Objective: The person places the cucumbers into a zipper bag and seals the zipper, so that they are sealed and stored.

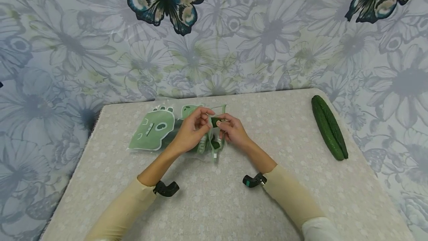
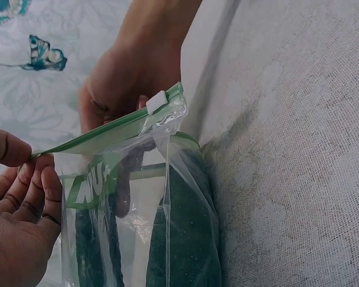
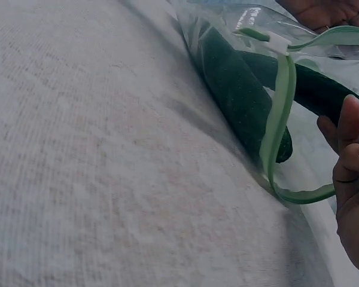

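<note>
A clear slider zip bag (image 1: 152,129) with a green cartoon print lies on its side, its mouth facing right. Through its plastic show cucumbers (image 3: 233,89), one lying along the cloth and another above it. My left hand (image 1: 192,131) pinches the green zip edge (image 2: 102,133) of the mouth between thumb and fingers. At the opening, my right hand (image 1: 234,131) holds the end of the upper cucumber (image 1: 216,122) with thumb and fingers. The white slider (image 2: 157,101) sits at the near end of the zip. Part of the right hand is hidden behind the bag in the left wrist view.
Two more cucumbers (image 1: 329,127) lie side by side near the table's right edge. A pale patterned cloth (image 1: 214,203) covers the table. Behind it hangs a floral backdrop (image 1: 234,47) with butterflies.
</note>
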Motion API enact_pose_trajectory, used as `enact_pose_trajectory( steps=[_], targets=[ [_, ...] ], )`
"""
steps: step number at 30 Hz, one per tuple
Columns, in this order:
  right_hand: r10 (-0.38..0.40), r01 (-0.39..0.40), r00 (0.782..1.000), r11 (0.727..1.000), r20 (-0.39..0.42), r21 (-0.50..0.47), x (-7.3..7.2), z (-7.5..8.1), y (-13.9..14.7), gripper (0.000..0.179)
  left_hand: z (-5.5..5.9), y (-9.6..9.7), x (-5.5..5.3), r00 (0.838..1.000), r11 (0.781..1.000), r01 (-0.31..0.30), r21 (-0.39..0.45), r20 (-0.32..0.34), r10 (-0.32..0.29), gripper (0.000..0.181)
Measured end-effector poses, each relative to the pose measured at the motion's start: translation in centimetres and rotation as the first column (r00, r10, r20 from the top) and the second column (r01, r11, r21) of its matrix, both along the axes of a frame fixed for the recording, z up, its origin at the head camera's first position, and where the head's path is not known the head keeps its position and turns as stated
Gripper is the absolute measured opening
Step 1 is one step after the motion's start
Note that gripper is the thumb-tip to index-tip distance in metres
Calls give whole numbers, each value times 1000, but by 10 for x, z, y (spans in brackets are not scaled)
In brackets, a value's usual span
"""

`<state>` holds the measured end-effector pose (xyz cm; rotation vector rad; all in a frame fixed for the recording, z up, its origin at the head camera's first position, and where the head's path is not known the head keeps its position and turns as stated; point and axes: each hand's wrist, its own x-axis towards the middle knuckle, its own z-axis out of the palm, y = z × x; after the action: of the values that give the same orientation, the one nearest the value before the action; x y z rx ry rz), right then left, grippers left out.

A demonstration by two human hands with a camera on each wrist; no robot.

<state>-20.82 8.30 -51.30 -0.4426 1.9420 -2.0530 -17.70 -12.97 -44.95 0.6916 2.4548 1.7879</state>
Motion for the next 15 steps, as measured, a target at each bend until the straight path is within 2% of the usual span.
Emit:
enact_pose_trajectory(
  steps=[4,7,9,12,15],
  targets=[
    [-4,7,999,996,-36,85,1,-3,0,32,-1,1,0,1000,1000,-2,-2,3,2,33],
    [-33,56,994,975,-108,214,1,-4,3,28,-1,1,0,1000,1000,-3,-4,13,4,33],
    [-44,108,980,938,-195,330,1,-5,5,27,-2,2,0,1000,1000,-4,-4,20,4,32],
    [-40,195,946,862,-321,468,1,-6,7,28,-5,3,0,999,1000,-7,-1,32,7,33],
    [-30,240,929,808,-369,538,2,-6,7,31,-10,4,-1,999,1000,-9,-8,47,10,33]
  ],
)
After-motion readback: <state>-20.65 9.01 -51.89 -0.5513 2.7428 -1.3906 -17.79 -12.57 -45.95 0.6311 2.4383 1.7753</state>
